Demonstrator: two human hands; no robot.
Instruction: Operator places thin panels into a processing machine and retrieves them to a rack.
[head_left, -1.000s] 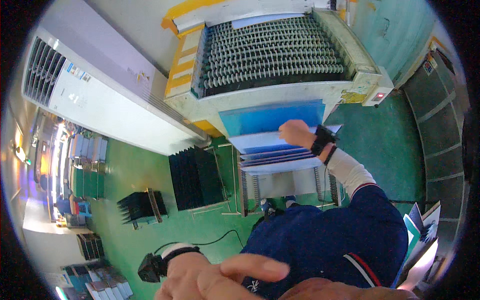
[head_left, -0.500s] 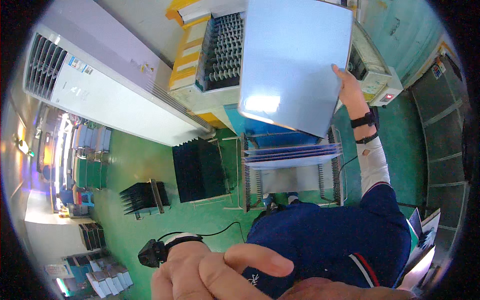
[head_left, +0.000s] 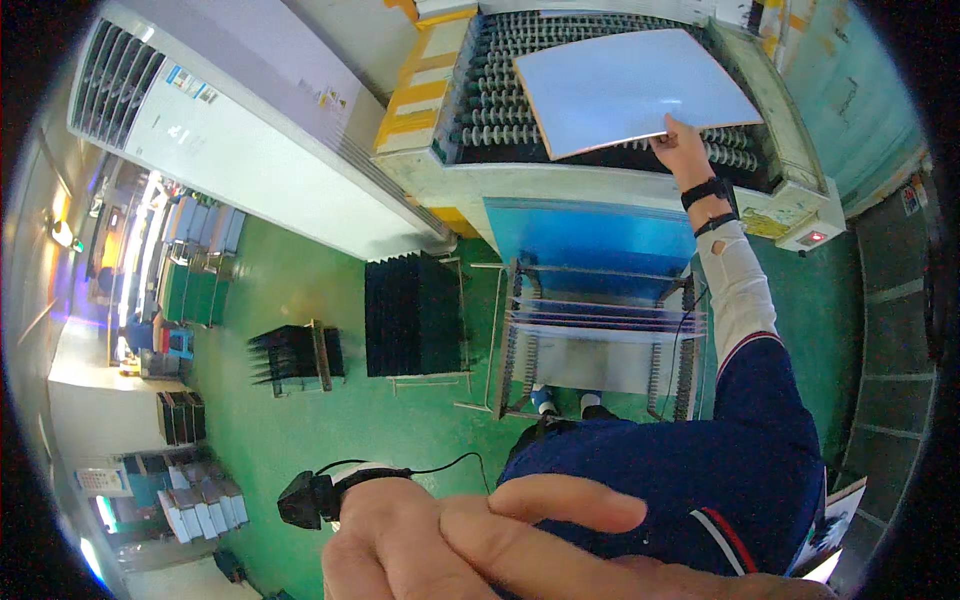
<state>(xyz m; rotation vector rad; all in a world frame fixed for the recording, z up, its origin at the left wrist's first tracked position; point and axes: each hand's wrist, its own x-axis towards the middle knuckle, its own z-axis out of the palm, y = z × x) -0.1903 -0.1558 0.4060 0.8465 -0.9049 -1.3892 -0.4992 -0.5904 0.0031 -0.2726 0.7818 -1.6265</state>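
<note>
Far ahead, my right hand (head_left: 682, 152) pinches the near edge of a thin, pale blue-white rectangular panel (head_left: 635, 88) with a copper-toned rim. The panel lies over the rollers of a roller conveyor (head_left: 495, 100), its right end slightly tilted. Close to the camera at the bottom, my left hand (head_left: 450, 535) holds nothing visible; its fingers stretch to the right, and part of it is cut off by the lower edge. A black device with a cable (head_left: 305, 500) is at the left wrist.
Below the conveyor stands a metal rack (head_left: 507, 350) with several upright panels (head_left: 610, 318) and a blue sheet (head_left: 590, 235) behind them. Black ribbed racks (head_left: 412, 315) stand on the green floor (head_left: 300, 430) to the left. A long white air conditioner (head_left: 240, 140) rises at the left.
My right hand has moved the panel from a raised, near-upright pose farther away and lowered it over the rollers. My left hand has shifted slightly right, its fingers still stretched.
</note>
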